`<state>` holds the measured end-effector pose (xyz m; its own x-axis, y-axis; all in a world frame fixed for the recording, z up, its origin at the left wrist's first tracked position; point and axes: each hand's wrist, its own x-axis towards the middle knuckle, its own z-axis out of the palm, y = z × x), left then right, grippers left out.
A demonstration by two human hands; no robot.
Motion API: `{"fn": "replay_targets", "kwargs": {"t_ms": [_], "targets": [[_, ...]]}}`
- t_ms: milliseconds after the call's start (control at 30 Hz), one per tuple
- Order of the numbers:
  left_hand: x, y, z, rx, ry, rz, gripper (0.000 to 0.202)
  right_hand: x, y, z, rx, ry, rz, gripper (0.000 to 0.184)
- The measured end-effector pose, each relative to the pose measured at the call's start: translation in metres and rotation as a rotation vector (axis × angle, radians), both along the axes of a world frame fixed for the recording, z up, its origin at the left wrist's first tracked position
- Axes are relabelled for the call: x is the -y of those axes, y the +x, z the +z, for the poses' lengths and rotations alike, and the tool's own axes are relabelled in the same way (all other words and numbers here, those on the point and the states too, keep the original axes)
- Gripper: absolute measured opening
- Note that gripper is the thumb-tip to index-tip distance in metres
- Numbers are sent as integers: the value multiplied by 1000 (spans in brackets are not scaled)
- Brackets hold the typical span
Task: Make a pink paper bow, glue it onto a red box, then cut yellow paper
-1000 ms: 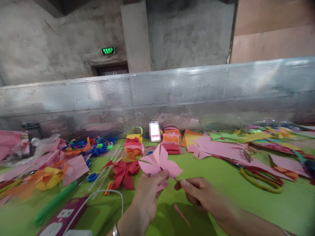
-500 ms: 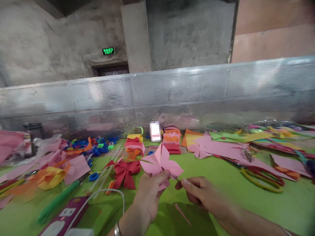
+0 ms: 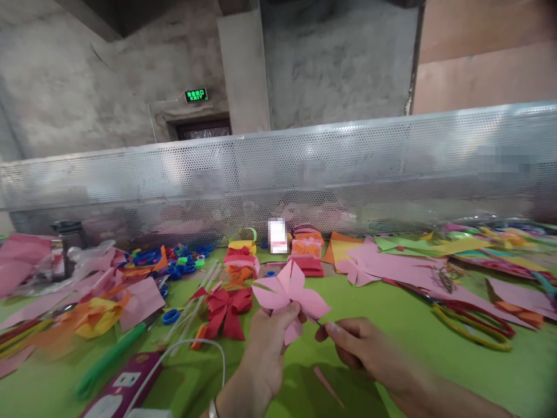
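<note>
Green bench (image 3: 522,371) below. Left hand (image 3: 267,351) pinches flower (image 3: 285,289); right hand (image 3: 359,343), at its 4 o'clock, pinches thin rod (image 3: 317,321). Judged best: hold flower steady, guide rod gently.

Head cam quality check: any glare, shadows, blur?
All in the head view: bright glare streaks on the perforated metal panel; a dark shadow on the green tabletop below both hands; pink paper flower in the left hand fairly crisp, orange paper at lower left soft; pixelation around the white card.
</note>
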<state>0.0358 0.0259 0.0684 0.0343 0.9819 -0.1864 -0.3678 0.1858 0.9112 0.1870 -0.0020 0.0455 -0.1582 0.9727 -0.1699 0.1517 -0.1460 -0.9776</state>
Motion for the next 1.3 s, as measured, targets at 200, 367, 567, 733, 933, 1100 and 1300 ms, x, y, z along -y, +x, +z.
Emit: {"fn": "replay_targets", "kwargs": {"t_ms": [200, 367, 567, 733, 933, 1100, 1300], "targets": [[2, -1, -1, -50, 11, 0, 27, 0, 0, 0, 15, -2, -24, 59], [0, -1, -3, -37, 5, -25, 28, -2, 0, -4, 17, 16, -1, 59], [0, 1, -2, -56, -1, -12, 27, -1, 1, -4, 18, 8, -25, 59], [3, 2, 3, -42, -17, -14, 25, 0, 1, -4, -14, -5, -31, 57], [3, 3, 5, -34, -21, -46, 24, 1, 1, -1, -76, -45, -17, 50], [4, 3, 5, -76, -21, -79, 18, 1, 2, -2, -94, -75, -23, 48], [5, 4, 8, -73, -74, -96, 20, 1, 2, -2, -103, -88, -34, 46]]}}
